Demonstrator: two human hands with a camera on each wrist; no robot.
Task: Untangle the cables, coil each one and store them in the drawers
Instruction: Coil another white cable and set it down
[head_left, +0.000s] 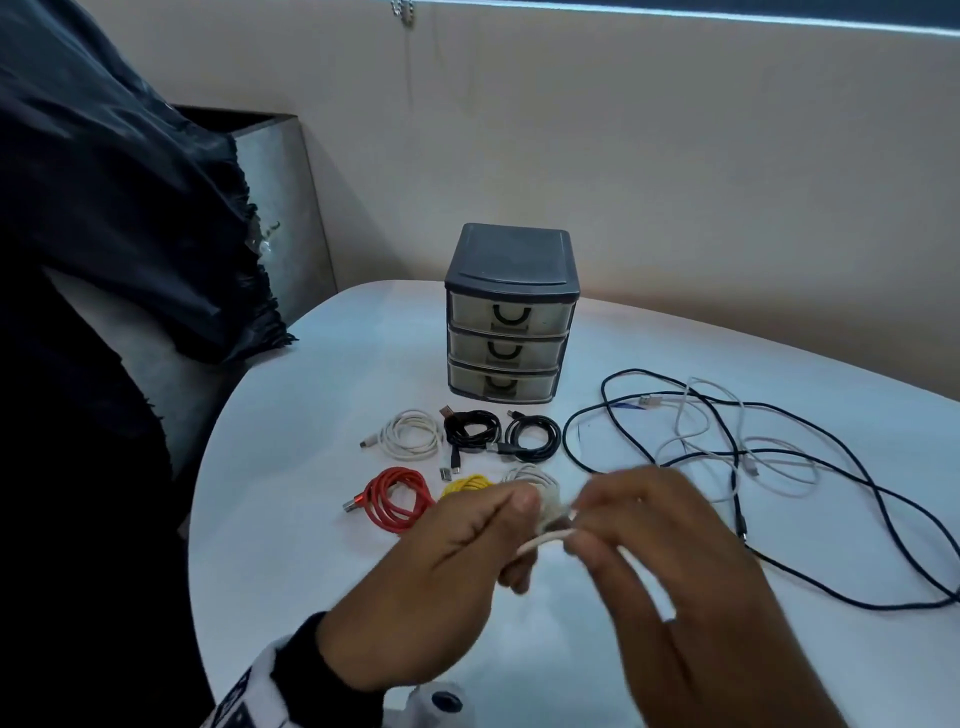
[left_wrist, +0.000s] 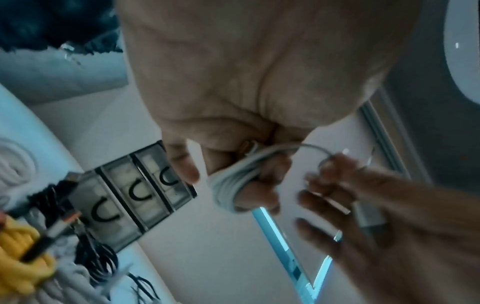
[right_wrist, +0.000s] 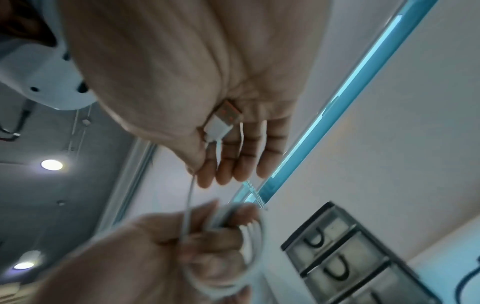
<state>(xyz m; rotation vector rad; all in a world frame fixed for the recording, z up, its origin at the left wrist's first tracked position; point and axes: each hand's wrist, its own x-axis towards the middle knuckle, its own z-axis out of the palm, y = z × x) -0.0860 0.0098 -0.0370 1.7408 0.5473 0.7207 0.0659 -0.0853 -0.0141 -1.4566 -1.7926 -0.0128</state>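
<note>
Above the table's front, my left hand (head_left: 498, 535) grips a small white cable coil (head_left: 545, 512) wound round its fingers (left_wrist: 259, 191). My right hand (head_left: 587, 530) pinches the same cable's loose end between thumb and forefinger. Its USB plug (right_wrist: 224, 121) lies against the right palm, and the other fingers (right_wrist: 244, 164) are straight. The grey three-drawer unit (head_left: 511, 312) stands behind, all drawers closed. Coiled cables lie in front of it: white (head_left: 410, 434), two black (head_left: 470, 431), red (head_left: 397, 499), yellow (head_left: 467, 483) and pale grey (head_left: 535, 475). A tangle of dark blue and white cables (head_left: 727, 441) spreads to the right.
The white table (head_left: 291, 519) has a rounded edge on the left. Dark cloth (head_left: 130, 234) hangs over a grey chair back beyond that edge. A beige wall (head_left: 675, 182) stands close behind the drawer unit.
</note>
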